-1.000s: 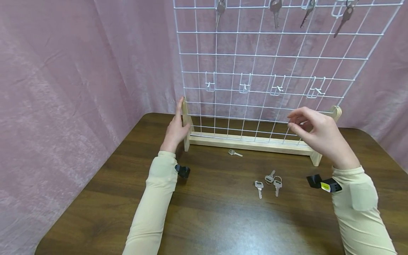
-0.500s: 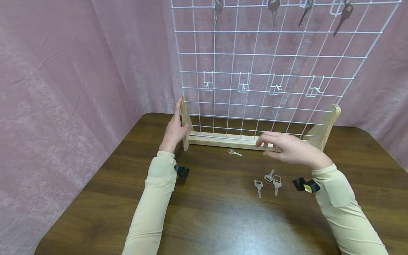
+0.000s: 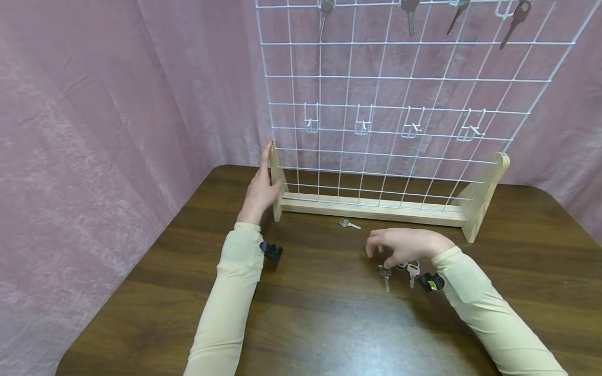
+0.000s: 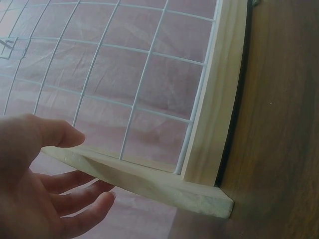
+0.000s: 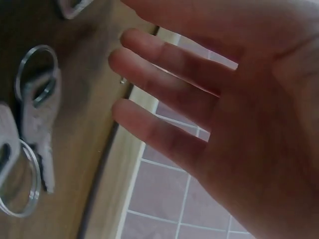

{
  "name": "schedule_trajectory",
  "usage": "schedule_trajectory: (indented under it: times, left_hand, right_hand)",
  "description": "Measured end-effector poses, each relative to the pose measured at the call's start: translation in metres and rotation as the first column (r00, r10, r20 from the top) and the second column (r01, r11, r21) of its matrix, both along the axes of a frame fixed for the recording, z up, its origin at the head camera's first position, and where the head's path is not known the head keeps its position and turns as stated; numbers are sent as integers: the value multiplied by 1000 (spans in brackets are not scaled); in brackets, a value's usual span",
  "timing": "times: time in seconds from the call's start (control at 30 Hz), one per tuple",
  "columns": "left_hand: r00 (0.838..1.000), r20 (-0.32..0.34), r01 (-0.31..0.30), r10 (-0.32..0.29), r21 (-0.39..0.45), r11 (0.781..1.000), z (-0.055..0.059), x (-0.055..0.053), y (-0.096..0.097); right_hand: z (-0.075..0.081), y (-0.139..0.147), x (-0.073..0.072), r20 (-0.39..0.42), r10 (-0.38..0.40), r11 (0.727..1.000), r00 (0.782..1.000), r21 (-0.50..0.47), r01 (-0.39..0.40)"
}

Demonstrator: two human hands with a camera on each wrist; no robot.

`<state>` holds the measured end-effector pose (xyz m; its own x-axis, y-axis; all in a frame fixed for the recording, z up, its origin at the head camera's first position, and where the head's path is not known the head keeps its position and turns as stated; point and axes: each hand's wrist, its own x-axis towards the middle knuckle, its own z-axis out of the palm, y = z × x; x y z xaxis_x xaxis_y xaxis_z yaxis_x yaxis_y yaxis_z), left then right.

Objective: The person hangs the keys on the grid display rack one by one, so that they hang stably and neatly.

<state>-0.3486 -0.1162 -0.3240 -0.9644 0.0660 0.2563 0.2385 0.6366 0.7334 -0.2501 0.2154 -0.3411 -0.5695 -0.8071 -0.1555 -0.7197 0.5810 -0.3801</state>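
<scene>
My left hand (image 3: pixel 258 193) holds the left wooden side support (image 4: pixel 149 186) of a wire grid stand, thumb on the inner side and fingers on the outer. My right hand (image 3: pixel 404 244) hovers low over the table with fingers loosely bent, holding nothing. Its thumb overlaps the head of a silver key (image 3: pixel 387 283) in the head view. Beside that, another key (image 3: pixel 413 271) with a ring lies partly behind the hand, and a third is mostly hidden. In the right wrist view a ringed key (image 5: pixel 42 109) shows left of the fingertips. One more key (image 3: pixel 350 224) lies near the stand's base.
The white wire grid (image 3: pixel 395 156) stands upright on a wooden base bar (image 3: pixel 348 209). Several keys (image 3: pixel 411 18) hang along its top. A lower row of white hooks (image 3: pixel 363 127) carries nothing. A pink curtain (image 3: pixel 117 130) surrounds the brown table (image 3: pixel 188 292).
My right hand has come down from the grid's right side, moving left and toward me, to the keys on the table. The left hand has stayed on the stand.
</scene>
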Motion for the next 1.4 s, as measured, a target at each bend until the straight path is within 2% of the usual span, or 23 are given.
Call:
schedule_trajectory:
  times: [0.2,0.43,0.63,0.77,1.1,1.4]
  left_hand:
    - [1000,-18,1,-1,-6,1000,0,-1,0]
    - [999,-48,-3,2,-22,1000,-1,0,0]
    - [999,-46,5,-6,-22,1000,-1,-1,0]
    - [999,-40,1,-2,-21,1000,-1,-1,0]
    - [999,-36,-1,1,-15,1000,0,-1,0]
    - [1000,-27,6,-7,-9,1000,-1,-2,0]
  right_hand:
    - [-8,-3,-2,63,16,1000,998,20,-17]
    - [-8,-6,1,95,-2,999,995,52,-3]
    - [-7,-8,3,214,7,998,977,61,-20]
    - [-8,-11,4,244,11,997,970,74,-29]
    - [-5,-11,2,202,25,995,979,90,-44]
    - [-6,-10,1,104,43,998,994,40,-47]
